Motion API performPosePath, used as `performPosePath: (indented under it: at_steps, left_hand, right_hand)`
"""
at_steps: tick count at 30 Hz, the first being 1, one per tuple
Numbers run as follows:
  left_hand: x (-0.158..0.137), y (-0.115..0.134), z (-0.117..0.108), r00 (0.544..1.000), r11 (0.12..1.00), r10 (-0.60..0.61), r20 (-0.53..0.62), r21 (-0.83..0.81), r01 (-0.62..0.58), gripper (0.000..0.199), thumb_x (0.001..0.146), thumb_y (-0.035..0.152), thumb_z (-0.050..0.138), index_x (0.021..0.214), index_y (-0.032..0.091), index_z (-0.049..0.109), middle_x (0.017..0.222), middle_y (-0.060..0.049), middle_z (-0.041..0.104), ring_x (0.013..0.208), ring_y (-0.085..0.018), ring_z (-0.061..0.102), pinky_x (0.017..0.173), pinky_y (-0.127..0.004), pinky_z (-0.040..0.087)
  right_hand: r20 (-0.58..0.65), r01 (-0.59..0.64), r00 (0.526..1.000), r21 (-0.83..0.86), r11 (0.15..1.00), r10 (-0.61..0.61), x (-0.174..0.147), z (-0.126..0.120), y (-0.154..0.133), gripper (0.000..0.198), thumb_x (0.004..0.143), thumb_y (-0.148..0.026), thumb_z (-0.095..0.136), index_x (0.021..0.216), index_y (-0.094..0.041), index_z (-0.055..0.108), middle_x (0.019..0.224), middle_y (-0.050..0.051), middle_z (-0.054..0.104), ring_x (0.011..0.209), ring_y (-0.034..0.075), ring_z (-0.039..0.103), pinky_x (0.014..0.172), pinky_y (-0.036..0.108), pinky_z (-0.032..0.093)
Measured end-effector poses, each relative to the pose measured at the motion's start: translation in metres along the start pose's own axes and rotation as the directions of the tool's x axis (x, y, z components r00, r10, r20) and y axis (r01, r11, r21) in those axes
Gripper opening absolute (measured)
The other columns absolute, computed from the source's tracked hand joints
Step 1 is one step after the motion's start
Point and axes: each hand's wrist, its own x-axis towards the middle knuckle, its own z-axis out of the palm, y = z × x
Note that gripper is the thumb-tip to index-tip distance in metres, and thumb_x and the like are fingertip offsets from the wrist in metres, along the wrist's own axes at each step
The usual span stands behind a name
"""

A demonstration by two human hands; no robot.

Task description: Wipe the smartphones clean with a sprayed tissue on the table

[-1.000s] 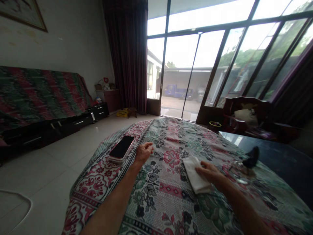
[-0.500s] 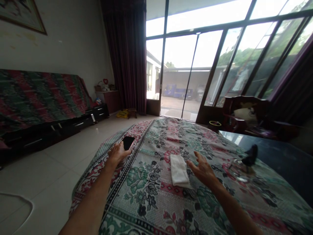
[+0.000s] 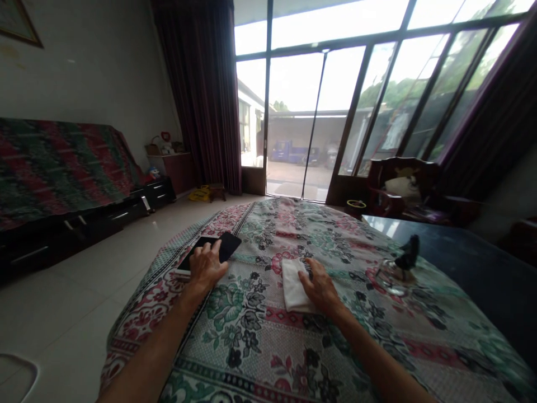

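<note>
My left hand [image 3: 207, 266] is on the left side of the tablecloth, its fingers bent down over two flat dark pieces. One is a black, phone-like slab [image 3: 230, 244], reaching out to the right between index finger and thumb. The other is a phone or tablet [image 3: 188, 258] with a dark screen and pale edge, partly hidden under the fingers. A folded white cloth [image 3: 292, 288] lies at the middle. Over its right edge rests my right hand [image 3: 321, 288], thumb and index finger apart, the other fingers mostly out of sight.
A floral tablecloth [image 3: 260, 358] covers the round table. To the right stands a clear glass dish [image 3: 392, 282] with a black object [image 3: 408, 254] at it. Beyond are a dark glossy surface [image 3: 457, 263], a wooden chair [image 3: 377, 184] and glass doors [image 3: 293, 129].
My right hand has moved left onto the white cloth's edge. The black slab has shifted right relative to the tablecloth, and the pale-edged device now shows under my left hand. The view has turned slightly right.
</note>
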Motion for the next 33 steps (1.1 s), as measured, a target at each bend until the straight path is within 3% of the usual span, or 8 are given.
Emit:
performPosePath:
  at_steps: [2,7,13,18,23,28,33]
  left_hand:
    - [-0.009,0.023,0.004,0.991,0.991,0.107,0.086,-0.089,-0.099,0.067,0.076,0.033,0.058,0.141,0.018,0.049,0.126,-0.015,0.063,0.113,-0.036,0.055,0.09,-0.04,0.043]
    - [-0.033,0.069,0.021,0.961,0.966,0.209,0.182,-0.194,-0.173,0.067,0.076,0.037,0.059,0.139,0.015,0.051,0.12,-0.016,0.066,0.112,-0.034,0.056,0.093,-0.038,0.041]
    - [-0.055,0.089,0.032,0.939,0.927,0.295,0.178,-0.293,-0.236,0.072,0.079,0.047,0.057,0.141,0.011,0.048,0.13,-0.019,0.059,0.12,-0.035,0.051,0.102,-0.037,0.036]
    - [-0.06,0.097,0.038,0.936,0.917,0.311,0.163,-0.311,-0.251,0.072,0.08,0.044,0.057,0.143,0.011,0.045,0.136,-0.02,0.055,0.126,-0.036,0.047,0.105,-0.039,0.035]
    - [-0.058,0.103,0.04,0.925,0.91,0.345,0.162,-0.3,-0.287,0.072,0.081,0.043,0.055,0.143,0.006,0.045,0.135,-0.022,0.054,0.126,-0.035,0.047,0.105,-0.037,0.035]
    - [-0.059,0.106,0.041,0.934,0.919,0.321,0.156,-0.29,-0.267,0.073,0.081,0.045,0.056,0.143,0.009,0.045,0.133,-0.02,0.056,0.124,-0.035,0.049,0.104,-0.038,0.036]
    - [-0.053,0.101,0.043,0.936,0.875,0.33,0.124,-0.413,-0.253,0.069,0.083,0.045,0.057,0.14,0.007,0.049,0.133,-0.021,0.057,0.125,-0.034,0.051,0.106,-0.037,0.036]
  right_hand:
    - [0.004,-0.012,1.0,0.029,1.0,0.012,0.0,-0.002,0.0,0.04,0.083,-0.027,0.053,0.122,-0.02,0.057,0.129,0.014,0.059,0.129,0.028,0.049,0.111,0.042,0.035]
    - [0.053,0.03,0.998,-0.016,0.999,-0.029,-0.003,-0.005,-0.001,0.043,0.083,-0.026,0.054,0.125,-0.017,0.056,0.132,0.015,0.057,0.127,0.028,0.05,0.109,0.042,0.036]
    - [0.129,-0.053,0.988,-0.218,0.975,0.083,-0.005,-0.008,-0.007,0.05,0.084,-0.031,0.056,0.13,-0.011,0.053,0.115,0.018,0.063,0.109,0.029,0.058,0.096,0.037,0.042]
    - [0.158,-0.071,0.981,-0.254,0.965,0.113,-0.007,-0.009,-0.014,0.056,0.079,-0.026,0.062,0.131,-0.01,0.052,0.115,0.018,0.063,0.105,0.028,0.059,0.092,0.033,0.043]
    - [0.112,-0.082,0.989,-0.124,0.989,0.096,-0.002,-0.004,-0.008,0.051,0.075,-0.016,0.06,0.126,-0.016,0.057,0.11,0.012,0.067,0.098,0.024,0.061,0.088,0.031,0.044]
    - [0.06,-0.165,0.984,-0.009,0.986,0.165,0.006,0.0,-0.01,0.048,0.075,-0.017,0.058,0.122,-0.018,0.061,0.09,0.006,0.07,0.083,0.021,0.063,0.078,0.028,0.045]
    - [0.138,-0.281,0.956,0.18,0.943,0.258,0.011,-0.005,-0.006,0.054,0.071,-0.023,0.066,0.124,-0.018,0.06,0.077,0.003,0.067,0.076,0.02,0.062,0.068,0.027,0.046]
